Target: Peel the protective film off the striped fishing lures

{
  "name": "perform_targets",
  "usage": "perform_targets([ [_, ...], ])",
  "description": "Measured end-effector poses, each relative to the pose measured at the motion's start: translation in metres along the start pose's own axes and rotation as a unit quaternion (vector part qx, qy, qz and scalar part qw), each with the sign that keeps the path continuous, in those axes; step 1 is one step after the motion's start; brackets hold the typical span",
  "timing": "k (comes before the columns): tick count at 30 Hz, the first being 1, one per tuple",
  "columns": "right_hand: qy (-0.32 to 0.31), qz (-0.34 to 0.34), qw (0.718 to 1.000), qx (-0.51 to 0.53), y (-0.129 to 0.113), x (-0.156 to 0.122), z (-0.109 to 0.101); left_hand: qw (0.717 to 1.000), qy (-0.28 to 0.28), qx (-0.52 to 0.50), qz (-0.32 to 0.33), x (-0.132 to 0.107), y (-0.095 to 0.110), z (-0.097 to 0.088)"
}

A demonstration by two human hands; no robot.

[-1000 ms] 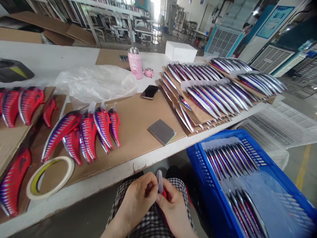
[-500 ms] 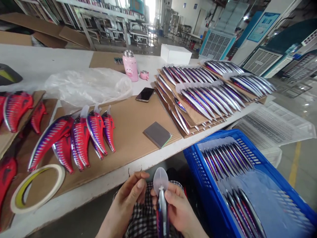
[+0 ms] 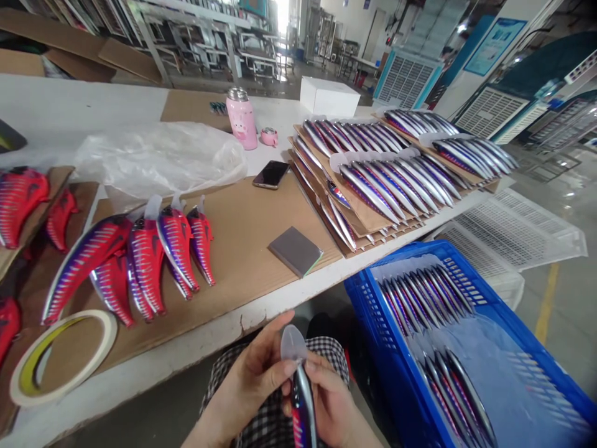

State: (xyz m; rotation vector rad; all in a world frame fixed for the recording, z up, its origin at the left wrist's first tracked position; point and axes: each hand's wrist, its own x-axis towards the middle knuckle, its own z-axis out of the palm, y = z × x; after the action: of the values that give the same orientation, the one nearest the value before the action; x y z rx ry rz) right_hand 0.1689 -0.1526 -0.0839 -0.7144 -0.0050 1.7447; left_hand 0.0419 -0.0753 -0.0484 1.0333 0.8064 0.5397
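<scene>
Low over my lap, a fishing lure point(image 3: 304, 401) with a silver back, purple and red sides and a clear rounded lip point(image 3: 293, 344) points its lip away from me. My right hand point(image 3: 329, 395) is closed around its body near the head, thumb on the silver side. From the other side my left hand point(image 3: 254, 373) pinches at the base of the lip, its thumb pressed there and a forefinger stretched out behind. The lure's tail runs out of the bottom of the view.
To my right stands a blue crate point(image 3: 373, 323) with rows of similar lures. Stacked cardboard sheets point(image 3: 364, 214) carry more lures on the table. Red-purple lures point(image 3: 147, 267), a tape roll point(image 3: 21, 379), a grey pad point(image 3: 296, 249), a phone point(image 3: 270, 174) and a pink flask point(image 3: 242, 121) lie or stand about.
My left hand has come in from beside the lure and its thumb now touches the lip's base. The lure has shifted slightly left and tilted. The view has moved a little.
</scene>
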Motion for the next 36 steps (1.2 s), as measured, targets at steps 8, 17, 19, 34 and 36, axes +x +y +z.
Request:
perform_targets([
  [8,0.01,0.026,1.0,-0.012,0.001,0.003,-0.004,0.94,-0.051,0.308,0.137,0.006,0.016,-0.023],
  [17,-0.039,0.035,0.996,-0.069,-0.002,-0.012,0.001,0.958,-0.118,0.258,0.043,0.016,0.023,-0.018],
  [19,-0.067,0.038,0.99,-0.118,-0.004,-0.017,0.003,0.966,-0.135,0.218,0.036,0.016,0.021,-0.02],
  [34,0.007,-0.21,0.974,-0.081,-0.029,-0.019,0.02,0.987,0.042,0.132,0.084,-0.002,-0.017,-0.018],
  [36,0.014,-0.249,0.966,-0.068,-0.033,-0.015,0.019,0.992,-0.011,0.104,0.077,-0.002,-0.034,-0.01],
])
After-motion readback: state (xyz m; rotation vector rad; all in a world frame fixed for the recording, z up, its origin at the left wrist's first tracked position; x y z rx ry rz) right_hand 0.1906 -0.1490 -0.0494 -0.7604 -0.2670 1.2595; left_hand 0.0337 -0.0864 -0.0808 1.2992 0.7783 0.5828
